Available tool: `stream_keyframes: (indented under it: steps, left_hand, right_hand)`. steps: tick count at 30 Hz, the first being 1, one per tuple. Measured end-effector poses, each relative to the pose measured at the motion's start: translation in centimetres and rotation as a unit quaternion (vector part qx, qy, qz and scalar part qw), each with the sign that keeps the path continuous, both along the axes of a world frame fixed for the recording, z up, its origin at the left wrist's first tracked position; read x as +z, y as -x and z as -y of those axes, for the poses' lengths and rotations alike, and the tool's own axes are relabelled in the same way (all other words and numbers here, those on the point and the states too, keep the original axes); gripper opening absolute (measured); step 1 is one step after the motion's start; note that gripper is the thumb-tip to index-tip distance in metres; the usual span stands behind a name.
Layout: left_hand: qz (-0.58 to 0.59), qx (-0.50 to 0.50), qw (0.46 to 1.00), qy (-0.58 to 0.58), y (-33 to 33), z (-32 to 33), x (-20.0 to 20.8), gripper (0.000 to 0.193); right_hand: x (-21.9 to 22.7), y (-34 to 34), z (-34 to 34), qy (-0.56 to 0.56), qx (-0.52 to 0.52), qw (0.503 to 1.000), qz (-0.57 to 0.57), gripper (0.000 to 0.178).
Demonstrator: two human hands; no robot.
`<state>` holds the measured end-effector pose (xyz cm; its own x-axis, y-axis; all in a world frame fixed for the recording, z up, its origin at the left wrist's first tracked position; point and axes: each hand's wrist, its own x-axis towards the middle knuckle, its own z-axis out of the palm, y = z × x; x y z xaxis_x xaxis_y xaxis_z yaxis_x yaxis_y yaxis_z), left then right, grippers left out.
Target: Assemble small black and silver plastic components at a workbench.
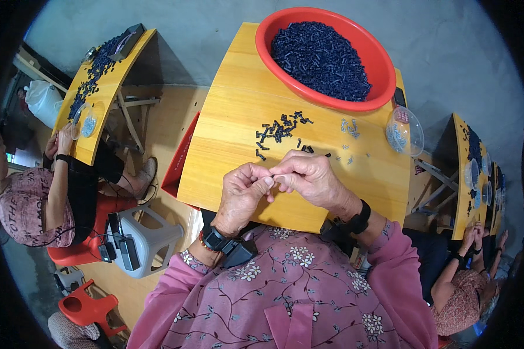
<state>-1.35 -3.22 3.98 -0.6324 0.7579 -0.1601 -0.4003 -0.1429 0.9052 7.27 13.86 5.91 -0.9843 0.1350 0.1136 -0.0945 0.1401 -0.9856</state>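
My left hand point(245, 191) and my right hand point(311, 179) meet over the near part of the yellow table point(221, 134). Thumbs and fingertips of both are pinched together at one spot, and whatever lies between them is too small or hidden to make out. Just beyond my hands is a loose pile of small black tubular parts point(279, 129), with a few strays closer to my right hand. Small clear or silvery pieces point(350, 128) are scattered to the right of that pile.
A large red basin point(266, 55) heaped with dark parts stands at the table's far end. A clear tub point(414, 132) with small pale pieces sits at the right edge. Co-workers sit at yellow tables point(113, 87) left and right. A grey stool point(151, 238) stands left.
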Motion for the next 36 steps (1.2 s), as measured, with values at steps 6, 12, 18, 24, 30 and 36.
stream_keyframes:
  steps: [6, 12, 18, 24, 30, 36]
  left_hand:
    - [0.129, 0.014, 0.991, -0.026, 0.5, -0.3, -0.3, 0.006]
    - [0.159, 0.019, 0.987, -0.024, 0.2, -0.6, -0.3, 0.007]
    - [0.169, 0.015, 0.985, -0.021, -0.3, -0.9, 0.9, 0.008]
    - [0.130, -0.055, 0.989, -0.035, 0.1, 0.3, -0.7, 0.011]
    - [0.114, -0.041, 0.992, -0.029, -0.4, -0.8, 0.0, 0.010]
    - [0.125, -0.049, 0.990, -0.038, -0.4, -0.9, 0.4, 0.009]
  right_hand:
    - [-0.2, -0.2, 0.5, 0.035, -0.032, 0.998, -0.029, 0.031]
    - [1.9, -0.4, 0.8, -0.263, -0.025, 0.963, -0.050, 0.044]
    - [1.4, -0.5, 1.1, -0.331, -0.032, 0.941, -0.060, 0.027]
    - [2.3, -1.2, 1.6, -0.372, -0.011, 0.925, -0.073, 0.024]
    - [1.0, -1.5, 0.6, -0.293, -0.024, 0.954, -0.062, 0.020]
    - [1.0, -1.6, 0.7, -0.306, -0.032, 0.949, -0.067, 0.019]
